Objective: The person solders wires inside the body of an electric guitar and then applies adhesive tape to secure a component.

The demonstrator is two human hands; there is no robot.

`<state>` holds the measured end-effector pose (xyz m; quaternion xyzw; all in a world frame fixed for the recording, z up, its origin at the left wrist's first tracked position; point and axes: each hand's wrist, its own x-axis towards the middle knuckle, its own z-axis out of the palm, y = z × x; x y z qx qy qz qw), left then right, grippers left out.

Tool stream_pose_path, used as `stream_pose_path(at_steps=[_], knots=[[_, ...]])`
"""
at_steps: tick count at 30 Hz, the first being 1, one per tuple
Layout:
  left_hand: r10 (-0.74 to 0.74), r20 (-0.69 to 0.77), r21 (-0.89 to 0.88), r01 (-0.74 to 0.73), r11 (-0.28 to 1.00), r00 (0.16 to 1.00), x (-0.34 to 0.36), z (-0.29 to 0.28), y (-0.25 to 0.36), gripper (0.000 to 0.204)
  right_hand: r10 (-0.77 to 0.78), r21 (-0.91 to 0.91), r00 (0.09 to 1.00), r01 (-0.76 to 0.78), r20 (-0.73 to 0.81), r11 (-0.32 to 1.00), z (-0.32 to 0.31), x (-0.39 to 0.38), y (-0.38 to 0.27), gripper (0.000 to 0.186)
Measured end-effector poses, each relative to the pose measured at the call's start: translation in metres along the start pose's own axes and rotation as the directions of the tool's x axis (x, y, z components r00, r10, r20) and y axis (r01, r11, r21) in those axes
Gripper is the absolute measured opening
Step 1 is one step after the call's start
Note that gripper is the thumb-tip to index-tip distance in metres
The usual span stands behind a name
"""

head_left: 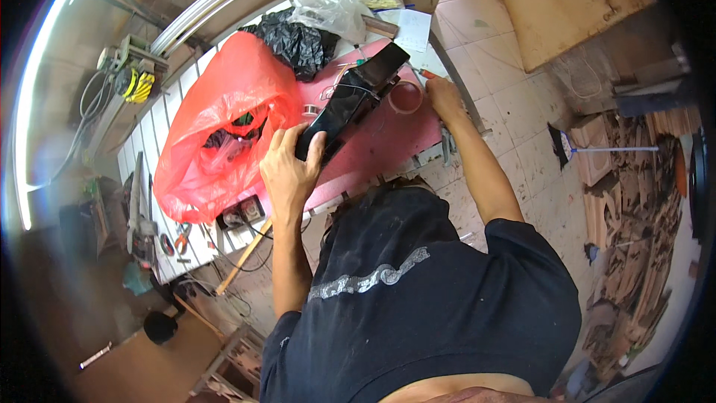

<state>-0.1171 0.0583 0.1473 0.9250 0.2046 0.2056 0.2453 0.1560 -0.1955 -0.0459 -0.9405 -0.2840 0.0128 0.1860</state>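
My left hand point(289, 169) grips the near end of a long, shiny black plastic housing point(344, 110), thumb on one side and fingers on the other. The housing lies slantwise over a pink-red sheet point(384, 138) on the table, with thin wires around its middle. My right hand point(445, 98) is closed at the table's right edge, its fingertips mostly hidden. Just beyond those fingers is a small orange-ended tool point(427, 73); whether I hold it, I cannot tell. Between the housing and my right hand sits a reddish-brown tape roll point(393, 103). A small whitish roll point(310, 110) is left of the housing.
A big red plastic bag point(216, 104) with things inside takes up the table's left. Behind are a crumpled black bag point(298, 48), a clear bag point(332, 9) and white paper point(414, 30). Orange-handled pliers point(182, 239) lie at the near left. Wood pieces point(634, 231) are piled at right.
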Motion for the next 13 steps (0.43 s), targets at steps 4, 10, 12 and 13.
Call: stream_pose_path(at_steps=[4, 10, 12, 13], knots=[[-0.091, 0.185, 0.103, 0.073, 0.992, 0.978, 0.003, -0.016, 0.023, 0.063, -0.075, 0.01, 0.997, 0.076, -0.028, 0.997, -0.002, -0.001, 0.014, 0.014], [-0.259, 0.277, 0.194, 0.21, 0.958, 0.925, -0.014, -0.013, 0.034, 0.066, 0.033, 0.25, 0.997, -0.048, 0.065, 0.967, -0.04, -0.005, 0.0, 0.014], [-0.315, 0.344, 0.236, 0.244, 0.941, 0.885, -0.022, -0.015, 0.048, 0.068, 0.18, 0.54, 0.973, -0.23, 0.145, 0.81, -0.055, -0.005, -0.001, 0.018], [-0.321, 0.374, 0.231, 0.248, 0.941, 0.87, -0.028, -0.01, 0.053, 0.067, 0.152, 0.545, 0.975, -0.216, 0.16, 0.81, -0.051, 0.0, -0.006, 0.018]])
